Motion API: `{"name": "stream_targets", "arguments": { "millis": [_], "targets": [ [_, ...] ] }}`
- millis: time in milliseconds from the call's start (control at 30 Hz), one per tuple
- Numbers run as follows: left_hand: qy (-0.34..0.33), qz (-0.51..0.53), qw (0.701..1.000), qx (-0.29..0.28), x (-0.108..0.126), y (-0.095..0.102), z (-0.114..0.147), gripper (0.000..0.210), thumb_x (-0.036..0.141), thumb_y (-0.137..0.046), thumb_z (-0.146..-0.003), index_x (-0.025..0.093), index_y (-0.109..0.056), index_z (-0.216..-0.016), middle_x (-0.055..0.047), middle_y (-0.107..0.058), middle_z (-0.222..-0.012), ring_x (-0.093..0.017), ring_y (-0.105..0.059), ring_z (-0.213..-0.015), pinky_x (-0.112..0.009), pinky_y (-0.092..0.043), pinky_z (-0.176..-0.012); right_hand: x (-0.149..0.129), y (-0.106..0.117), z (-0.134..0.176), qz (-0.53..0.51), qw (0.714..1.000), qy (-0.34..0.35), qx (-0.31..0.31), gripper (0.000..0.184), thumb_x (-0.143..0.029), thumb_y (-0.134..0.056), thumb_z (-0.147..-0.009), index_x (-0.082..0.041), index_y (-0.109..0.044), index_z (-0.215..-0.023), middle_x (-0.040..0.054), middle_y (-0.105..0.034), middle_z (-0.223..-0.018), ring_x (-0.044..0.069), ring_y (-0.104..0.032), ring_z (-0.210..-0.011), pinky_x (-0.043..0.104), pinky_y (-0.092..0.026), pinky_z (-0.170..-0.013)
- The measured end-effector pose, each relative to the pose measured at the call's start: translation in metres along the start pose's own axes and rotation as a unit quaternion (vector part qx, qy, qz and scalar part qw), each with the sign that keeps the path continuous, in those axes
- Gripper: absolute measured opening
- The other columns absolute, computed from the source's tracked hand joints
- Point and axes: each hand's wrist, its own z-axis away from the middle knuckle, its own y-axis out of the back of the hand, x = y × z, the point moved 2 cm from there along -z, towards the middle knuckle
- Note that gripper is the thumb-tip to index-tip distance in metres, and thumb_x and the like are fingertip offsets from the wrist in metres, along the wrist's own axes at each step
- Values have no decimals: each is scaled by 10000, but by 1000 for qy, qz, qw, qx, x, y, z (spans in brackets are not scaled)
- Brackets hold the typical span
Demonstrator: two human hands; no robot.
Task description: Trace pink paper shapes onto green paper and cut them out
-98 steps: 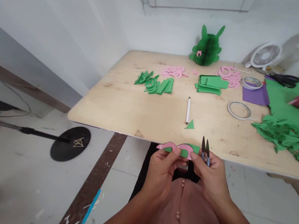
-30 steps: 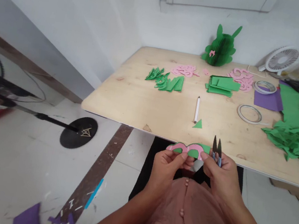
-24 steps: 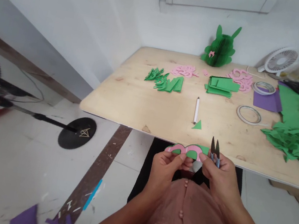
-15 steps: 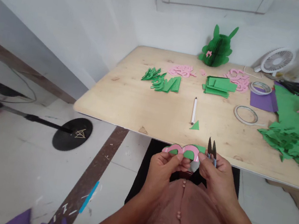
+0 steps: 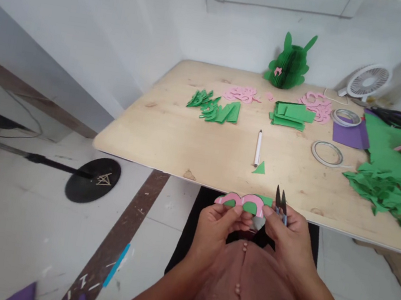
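Just off the table's front edge, my left hand (image 5: 214, 227) pinches a pink wavy paper cutout (image 5: 254, 199) with two arched openings. Behind it lies a piece of green paper (image 5: 267, 200), showing through the openings and past the right end. My right hand (image 5: 291, 241) is closed around small scissors (image 5: 283, 206) with blue-grey handles and dark blades pointing up, slightly apart. Its thumb and finger also grip the right end of the pink cutout. A green paper scrap (image 5: 260, 168) and a white pen (image 5: 258, 149) lie beyond my hands on the wooden table (image 5: 142, 135).
Green cut pieces (image 5: 212, 110), pink cutouts (image 5: 243, 94) and stacked green strips (image 5: 292, 116) lie farther back. A green honeycomb paper figure (image 5: 290, 65) stands by the wall. Rightward are tape rolls (image 5: 326, 163), green scraps (image 5: 377, 185), black scissors (image 5: 392, 118) and a small fan (image 5: 368, 82).
The whole view has shifted slightly. My hands keep the same grip on the pink cutout, the green paper and the scissors, with little visible movement.
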Motion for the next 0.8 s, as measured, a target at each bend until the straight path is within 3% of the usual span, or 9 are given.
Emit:
{"name": "stream_targets", "arguments": {
  "millis": [367,600,800],
  "targets": [
    [12,-11,1000,0,0,2,-1,234,302,-792,-646,84,-716,-684,-94,-716,-681,-148,-660,-611,-244,-556,-626,5,3,0,28,1000,-1,-11,242,-405,-704,-754,-168,-661,-726,-59,-401,-508,70,-263,-435,207,-222,-397],
    [12,-12,1000,9,0,2,-1,238,308,-799,-635,88,-710,-660,-89,-713,-670,-144,-658,-607,-241,-558,-625,0,2,2,107,993,39,-29,236,-389,-691,-762,-161,-667,-705,-2,-549,-626,118,-445,-560,233,-383,-517],
    [9,-11,1000,2,1,1,-1,226,302,-795,-643,90,-719,-667,-91,-716,-675,-146,-660,-612,-238,-559,-621,1,3,2,142,988,51,-20,216,-373,-673,-775,-172,-667,-696,18,-615,-685,154,-527,-634,250,-422,-572]
  ]
}}
